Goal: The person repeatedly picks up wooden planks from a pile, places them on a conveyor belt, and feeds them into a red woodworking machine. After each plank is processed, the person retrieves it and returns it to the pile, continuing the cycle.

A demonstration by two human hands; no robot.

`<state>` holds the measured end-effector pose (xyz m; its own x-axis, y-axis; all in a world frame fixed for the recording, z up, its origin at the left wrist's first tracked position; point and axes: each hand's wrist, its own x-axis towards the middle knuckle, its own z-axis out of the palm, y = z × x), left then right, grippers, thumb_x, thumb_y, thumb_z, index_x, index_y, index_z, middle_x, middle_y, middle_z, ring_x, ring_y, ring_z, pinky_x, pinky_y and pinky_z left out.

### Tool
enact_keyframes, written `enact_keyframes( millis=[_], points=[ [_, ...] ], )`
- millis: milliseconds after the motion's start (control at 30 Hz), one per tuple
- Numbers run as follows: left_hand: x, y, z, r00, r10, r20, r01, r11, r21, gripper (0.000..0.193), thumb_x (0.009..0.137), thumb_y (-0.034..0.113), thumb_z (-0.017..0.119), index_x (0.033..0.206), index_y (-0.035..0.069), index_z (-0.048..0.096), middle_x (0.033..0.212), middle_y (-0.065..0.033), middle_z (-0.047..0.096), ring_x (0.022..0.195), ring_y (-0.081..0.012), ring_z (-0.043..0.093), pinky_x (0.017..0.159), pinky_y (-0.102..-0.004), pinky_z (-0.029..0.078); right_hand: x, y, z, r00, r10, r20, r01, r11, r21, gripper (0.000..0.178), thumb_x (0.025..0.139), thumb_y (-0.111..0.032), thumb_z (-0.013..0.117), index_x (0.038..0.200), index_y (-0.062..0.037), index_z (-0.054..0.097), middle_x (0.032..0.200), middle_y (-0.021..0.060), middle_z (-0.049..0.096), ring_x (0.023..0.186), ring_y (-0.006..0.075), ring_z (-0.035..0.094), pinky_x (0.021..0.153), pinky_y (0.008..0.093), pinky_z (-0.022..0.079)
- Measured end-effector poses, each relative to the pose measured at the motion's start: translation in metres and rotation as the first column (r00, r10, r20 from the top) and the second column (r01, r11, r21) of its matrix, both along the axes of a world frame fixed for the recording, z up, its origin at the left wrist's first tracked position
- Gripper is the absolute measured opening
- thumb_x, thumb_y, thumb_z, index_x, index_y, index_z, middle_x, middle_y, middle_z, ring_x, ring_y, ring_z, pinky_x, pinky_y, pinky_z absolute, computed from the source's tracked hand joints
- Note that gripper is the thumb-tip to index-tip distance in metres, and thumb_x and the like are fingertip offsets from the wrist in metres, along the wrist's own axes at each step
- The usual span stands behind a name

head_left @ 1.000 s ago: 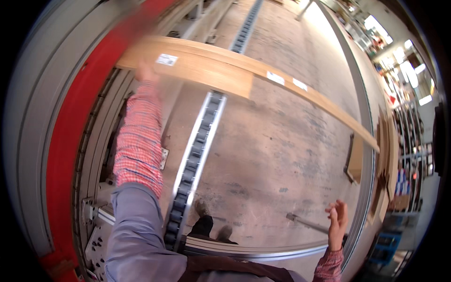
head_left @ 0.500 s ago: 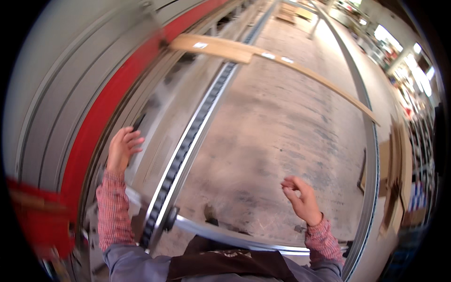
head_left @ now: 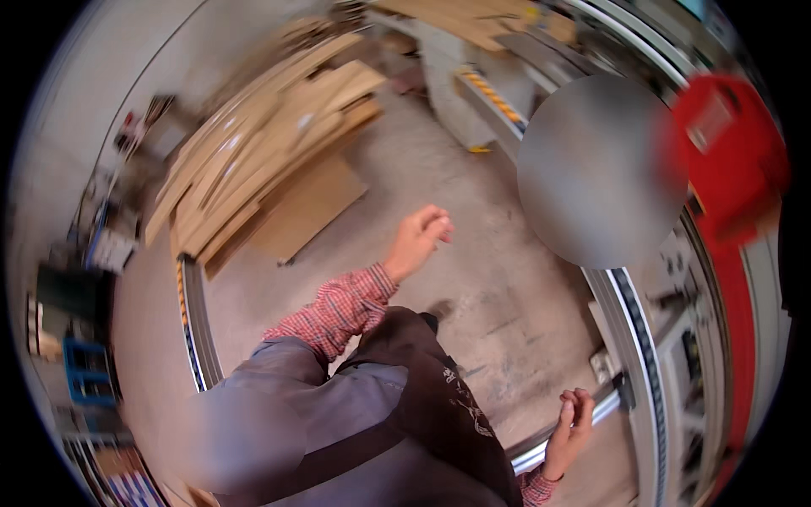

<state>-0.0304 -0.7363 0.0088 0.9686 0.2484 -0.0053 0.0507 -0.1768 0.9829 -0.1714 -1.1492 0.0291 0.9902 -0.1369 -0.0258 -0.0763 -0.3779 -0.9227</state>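
My left hand (head_left: 417,242) is stretched forward over the bare concrete floor, its fingers loosely bent and apart, with nothing in them. Lower and to the right, my right hand (head_left: 569,433) hangs beside a shiny metal crossbar (head_left: 532,456), fingers slightly curled and apart, also holding nothing. I cannot tell whether it touches the bar. Red checked sleeves cover both forearms. A roller conveyor rail (head_left: 638,338) runs just right of my right hand.
A stack of long wooden boards (head_left: 279,144) lies at the left, on a second rail (head_left: 196,329). A wooden worktop (head_left: 473,19) stands at the back. At the right is a red machine part (head_left: 731,160); a blurred round patch hides what is beside it.
My view has swung round: the red machine side is now at right, and the board stack has come into view. The boards lying across the rails are out of sight. Both hands stay free.
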Motion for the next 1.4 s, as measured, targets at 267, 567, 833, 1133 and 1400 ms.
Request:
enact_keyframes(
  millis=[267,567,833,1133,1400],
  points=[
    [-0.05,0.195,0.01,0.968,0.245,0.05,-0.249,0.932,0.263,0.03,0.098,0.021,0.061,0.114,-0.004,0.062,0.105,-0.0144,0.07,0.092,-0.0212,0.069,0.082,-0.0354,0.055,0.117,0.209,0.02,0.84,0.542,0.002,-0.536,0.831,-0.152,0.025,0.097,-0.012,0.061,0.116,0.0041,0.061,0.098,0.0182,0.072,0.09,0.0279,0.07,0.079,0.0361,0.054],
    [-0.11,0.407,-0.01,0.79,0.61,-0.062,-0.508,0.708,0.49,0.035,0.093,0.022,0.068,0.118,-0.002,0.063,0.106,-0.0166,0.071,0.092,-0.0238,0.071,0.081,-0.0361,0.056,0.252,0.506,-0.027,0.559,0.827,0.06,-0.804,0.558,-0.203,0.029,0.096,-0.018,0.064,0.114,0.0045,0.062,0.098,0.0211,0.072,0.093,0.0353,0.071,0.076,0.0396,0.054],
    [-0.133,0.503,-0.015,0.65,0.74,-0.174,-0.564,0.623,0.543,0.047,0.088,0.026,0.073,0.125,-0.002,0.06,0.115,-0.0216,0.068,0.1,-0.0318,0.069,0.086,-0.0402,0.055,0.366,0.668,-0.085,0.515,0.856,0.034,-0.842,0.513,-0.166,0.044,0.095,-0.027,0.067,0.125,0.0037,0.057,0.112,0.025,0.069,0.104,0.0377,0.068,0.083,0.0437,0.053],
    [-0.139,0.634,-0.004,0.626,0.77,-0.119,-0.229,0.328,0.917,0.075,0.083,0.027,0.077,0.143,-0.001,0.043,0.138,-0.0266,0.051,0.122,-0.0425,0.053,0.103,-0.0467,0.046,0.443,0.855,-0.086,0.651,0.759,-0.013,-0.7,0.594,-0.397,0.073,0.087,-0.046,0.072,0.138,0.0008,0.05,0.132,0.0294,0.058,0.126,0.0413,0.055,0.104,0.0501,0.043],
    [-0.119,0.744,-0.001,0.676,0.716,-0.172,-0.009,0.241,0.97,0.099,0.072,0.033,0.083,0.152,0.002,0.033,0.139,-0.024,0.046,0.127,-0.0428,0.047,0.106,-0.0519,0.041,0.441,0.927,-0.086,0.788,0.616,-0.012,-0.523,0.659,-0.54,0.094,0.08,-0.055,0.075,0.147,-0.0004,0.039,0.145,0.0277,0.048,0.135,0.0454,0.042,0.108,0.0585,0.035]
  ],
)
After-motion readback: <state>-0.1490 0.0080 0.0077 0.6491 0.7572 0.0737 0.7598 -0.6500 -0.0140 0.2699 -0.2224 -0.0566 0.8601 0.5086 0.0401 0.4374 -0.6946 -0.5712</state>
